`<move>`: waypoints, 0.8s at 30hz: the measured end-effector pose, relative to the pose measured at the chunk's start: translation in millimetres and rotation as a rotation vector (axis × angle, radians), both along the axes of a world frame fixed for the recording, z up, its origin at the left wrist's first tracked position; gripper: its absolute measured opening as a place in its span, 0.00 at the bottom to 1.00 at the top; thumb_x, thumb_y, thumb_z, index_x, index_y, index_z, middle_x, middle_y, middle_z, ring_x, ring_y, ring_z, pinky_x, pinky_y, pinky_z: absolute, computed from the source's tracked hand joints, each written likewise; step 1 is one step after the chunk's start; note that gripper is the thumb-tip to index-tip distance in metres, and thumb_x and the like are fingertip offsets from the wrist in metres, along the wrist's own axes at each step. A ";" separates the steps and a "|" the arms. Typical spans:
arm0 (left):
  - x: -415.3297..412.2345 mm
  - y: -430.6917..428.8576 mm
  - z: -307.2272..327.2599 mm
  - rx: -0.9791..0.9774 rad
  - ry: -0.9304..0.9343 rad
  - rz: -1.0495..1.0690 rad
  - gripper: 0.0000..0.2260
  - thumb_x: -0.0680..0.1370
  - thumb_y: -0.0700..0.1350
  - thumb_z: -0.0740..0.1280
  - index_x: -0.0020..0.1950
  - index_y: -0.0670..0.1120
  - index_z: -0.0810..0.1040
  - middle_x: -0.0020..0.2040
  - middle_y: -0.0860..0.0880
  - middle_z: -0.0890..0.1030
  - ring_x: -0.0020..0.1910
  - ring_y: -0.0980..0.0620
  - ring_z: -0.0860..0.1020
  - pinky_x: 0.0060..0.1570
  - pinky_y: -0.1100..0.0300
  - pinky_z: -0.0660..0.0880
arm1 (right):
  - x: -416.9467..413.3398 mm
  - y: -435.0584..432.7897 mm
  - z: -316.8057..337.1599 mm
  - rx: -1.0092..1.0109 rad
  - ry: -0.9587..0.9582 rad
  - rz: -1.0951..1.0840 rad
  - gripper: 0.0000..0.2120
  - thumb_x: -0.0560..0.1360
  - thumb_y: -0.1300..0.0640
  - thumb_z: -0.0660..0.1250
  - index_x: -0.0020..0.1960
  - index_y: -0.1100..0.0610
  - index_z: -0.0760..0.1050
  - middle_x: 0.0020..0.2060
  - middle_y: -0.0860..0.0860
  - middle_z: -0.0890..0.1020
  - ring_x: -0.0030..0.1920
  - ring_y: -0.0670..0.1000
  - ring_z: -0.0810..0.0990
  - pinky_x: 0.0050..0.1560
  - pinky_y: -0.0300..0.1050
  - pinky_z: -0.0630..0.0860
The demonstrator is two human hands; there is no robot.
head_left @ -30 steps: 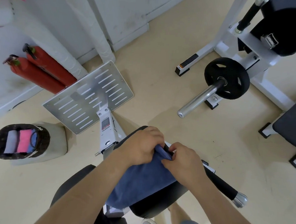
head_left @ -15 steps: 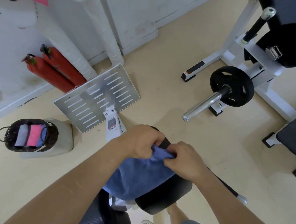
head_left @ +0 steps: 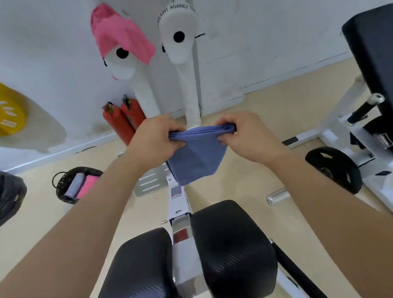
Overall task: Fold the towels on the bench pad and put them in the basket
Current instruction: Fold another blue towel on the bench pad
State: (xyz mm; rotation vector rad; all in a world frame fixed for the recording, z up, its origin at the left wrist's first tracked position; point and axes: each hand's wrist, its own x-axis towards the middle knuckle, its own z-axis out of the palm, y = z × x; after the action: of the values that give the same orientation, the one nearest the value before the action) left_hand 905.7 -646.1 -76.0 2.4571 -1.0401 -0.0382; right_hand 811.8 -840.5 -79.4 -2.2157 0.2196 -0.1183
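Background white pad point(head_left: 178, 34) reads "AGAINGT"; left hand point(head_left: 154, 137) and right hand point(head_left: 240, 132) pinch blue towel point(head_left: 196, 158).

Bright, even indoor light; soft shadows on wall point(head_left: 46, 43); slight blur; wide-angle bending at edges.

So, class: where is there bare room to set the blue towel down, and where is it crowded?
The left bench pad and right bench pad are bare. Bare floor lies between the basket and the white rail. The basket is crowded: a pale towel and a pink towel nearly fill it.
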 end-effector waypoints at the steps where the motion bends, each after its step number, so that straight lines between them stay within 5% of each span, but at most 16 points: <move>1: 0.1 0.7 6.4 -0.027 -0.033 0.026 0.07 0.69 0.39 0.73 0.46 0.46 0.84 0.39 0.47 0.79 0.41 0.47 0.76 0.42 0.55 0.72 | 3.9 -0.3 10.1 -0.046 -0.048 0.012 0.11 0.70 0.68 0.65 0.45 0.56 0.81 0.37 0.48 0.81 0.39 0.48 0.77 0.39 0.28 0.69; 7: -53.6 10.5 -5.0 -0.117 -0.188 -0.037 0.07 0.67 0.44 0.68 0.44 0.45 0.79 0.38 0.49 0.77 0.37 0.47 0.75 0.36 0.60 0.67 | -36.4 -12.2 2.1 -0.096 -0.134 0.023 0.13 0.68 0.69 0.66 0.43 0.52 0.79 0.35 0.43 0.79 0.38 0.41 0.75 0.39 0.26 0.69; 16: -218.6 34.8 -176.8 0.172 0.139 -0.306 0.17 0.58 0.38 0.72 0.38 0.51 0.68 0.32 0.52 0.72 0.31 0.50 0.71 0.29 0.63 0.64 | -221.3 18.0 -181.8 -0.186 0.133 0.086 0.13 0.62 0.68 0.62 0.41 0.55 0.78 0.44 0.46 0.80 0.52 0.46 0.77 0.54 0.25 0.67; 20: -233.3 30.4 -186.0 0.149 0.131 -0.249 0.13 0.59 0.39 0.70 0.37 0.51 0.70 0.33 0.52 0.72 0.32 0.49 0.71 0.30 0.62 0.66 | -232.4 19.0 -184.5 -0.323 0.047 0.115 0.11 0.67 0.63 0.57 0.42 0.55 0.77 0.44 0.46 0.78 0.52 0.45 0.74 0.54 0.30 0.69; 24: -239.0 32.8 -190.1 0.151 0.071 -0.238 0.08 0.63 0.40 0.68 0.37 0.49 0.72 0.37 0.52 0.71 0.36 0.50 0.69 0.33 0.60 0.64 | -238.5 17.3 -193.4 -0.462 -0.007 0.157 0.11 0.65 0.69 0.68 0.43 0.56 0.78 0.44 0.49 0.78 0.51 0.50 0.75 0.50 0.41 0.75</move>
State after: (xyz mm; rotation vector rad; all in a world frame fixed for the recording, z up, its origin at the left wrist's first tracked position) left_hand 666.7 -613.3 -266.1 2.4286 -1.3362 -0.2876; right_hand 573.3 -823.2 -272.8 -2.6816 0.0111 -0.0975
